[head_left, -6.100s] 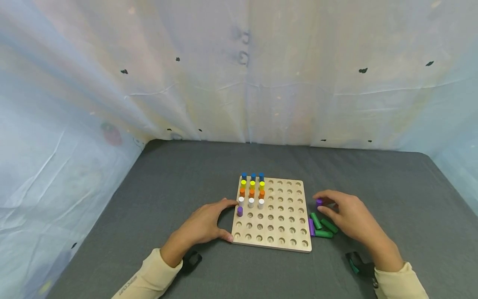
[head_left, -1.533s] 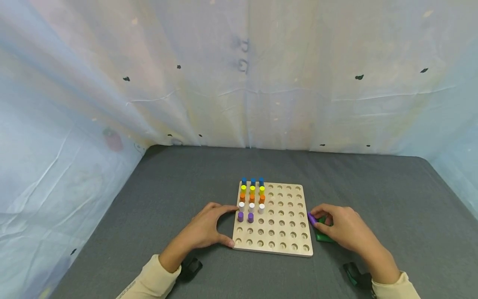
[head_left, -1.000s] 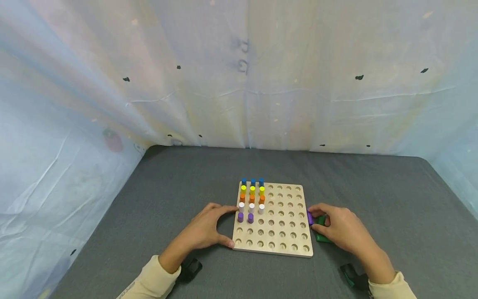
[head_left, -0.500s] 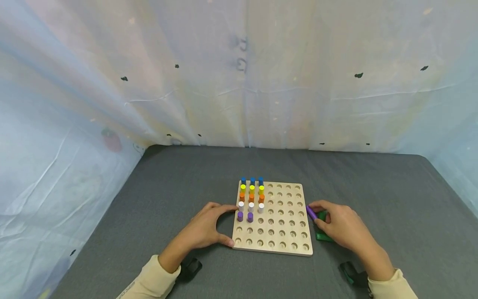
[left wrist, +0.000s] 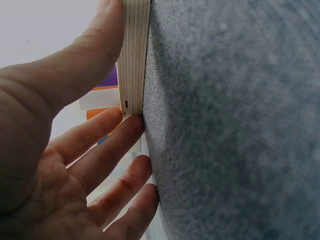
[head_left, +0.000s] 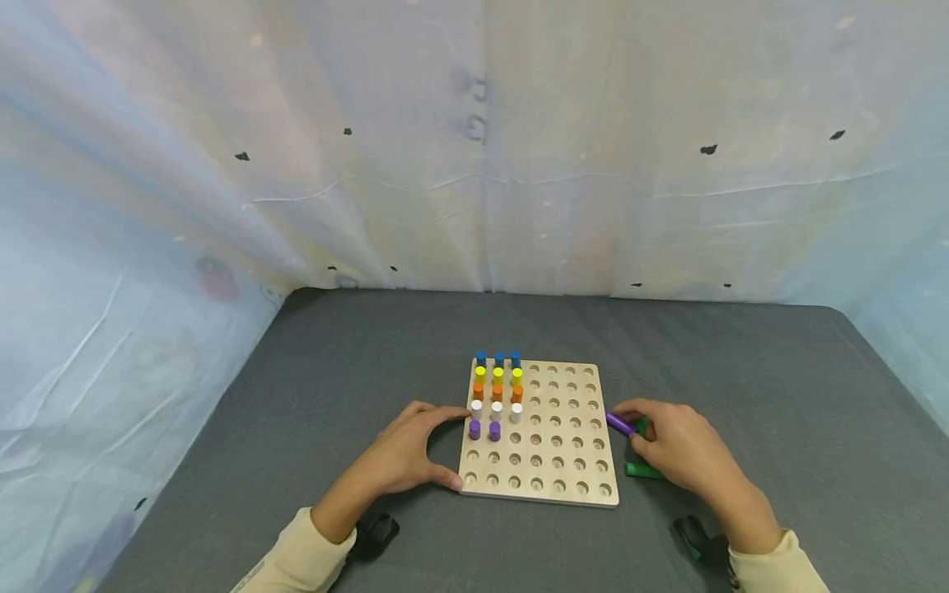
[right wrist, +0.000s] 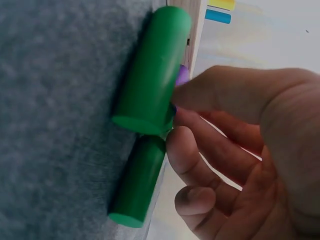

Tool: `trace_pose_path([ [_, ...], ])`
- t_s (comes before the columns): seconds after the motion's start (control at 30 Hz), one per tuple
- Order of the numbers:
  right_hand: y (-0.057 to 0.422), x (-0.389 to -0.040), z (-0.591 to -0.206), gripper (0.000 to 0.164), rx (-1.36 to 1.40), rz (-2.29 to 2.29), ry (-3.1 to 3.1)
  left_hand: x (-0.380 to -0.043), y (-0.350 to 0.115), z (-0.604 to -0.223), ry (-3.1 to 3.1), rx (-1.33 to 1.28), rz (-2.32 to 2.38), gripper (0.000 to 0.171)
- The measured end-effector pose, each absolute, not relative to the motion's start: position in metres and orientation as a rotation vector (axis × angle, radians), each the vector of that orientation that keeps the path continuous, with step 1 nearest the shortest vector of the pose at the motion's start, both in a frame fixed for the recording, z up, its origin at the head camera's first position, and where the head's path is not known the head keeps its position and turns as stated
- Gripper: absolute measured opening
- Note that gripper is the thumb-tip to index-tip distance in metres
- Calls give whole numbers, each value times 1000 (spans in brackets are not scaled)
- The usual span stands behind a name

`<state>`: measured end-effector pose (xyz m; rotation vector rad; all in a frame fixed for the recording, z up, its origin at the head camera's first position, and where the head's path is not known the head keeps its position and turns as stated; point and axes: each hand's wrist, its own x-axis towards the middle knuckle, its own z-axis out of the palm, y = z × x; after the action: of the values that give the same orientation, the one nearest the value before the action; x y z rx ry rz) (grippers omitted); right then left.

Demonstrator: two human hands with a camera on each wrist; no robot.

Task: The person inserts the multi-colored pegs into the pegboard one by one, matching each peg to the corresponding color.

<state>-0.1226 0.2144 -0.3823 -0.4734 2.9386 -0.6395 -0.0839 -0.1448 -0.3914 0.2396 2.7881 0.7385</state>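
Observation:
A square wooden pegboard lies on the grey cloth. Its left columns hold upright blue, yellow, orange and white pegs, three of each, plus two purple pegs. At the board's left edge rests my left hand, thumb and fingers spread and touching the side. My right hand, beside the right edge, pinches a tilted purple peg between thumb and fingers. Green pegs lie under and beside that hand, partly hidden.
Grey cloth covers the table. A pale patterned sheet hangs behind and at the sides. Dark wrist straps sit below both hands. Rows of bare holes fill the board's right and near parts.
Since the earliest frame, a second purple peg stands in the board. Over the last second, the right hand has turned another purple peg by the right edge; the left hand stays put.

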Motion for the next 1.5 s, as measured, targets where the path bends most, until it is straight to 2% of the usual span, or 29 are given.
trace_pose_path([
  [0.83, 212, -130, -387, 28, -555, -662, 2997, -83, -146, -392, 2766, 247, 768, 91],
  [1.17, 213, -126, -388, 38, -539, -747, 2987, -81, -144, -393, 2774, 257, 775, 92],
  [1.5, 206, -129, -378, 29, -617, -825, 3008, -81, -146, -390, 2781, 265, 782, 91],
])
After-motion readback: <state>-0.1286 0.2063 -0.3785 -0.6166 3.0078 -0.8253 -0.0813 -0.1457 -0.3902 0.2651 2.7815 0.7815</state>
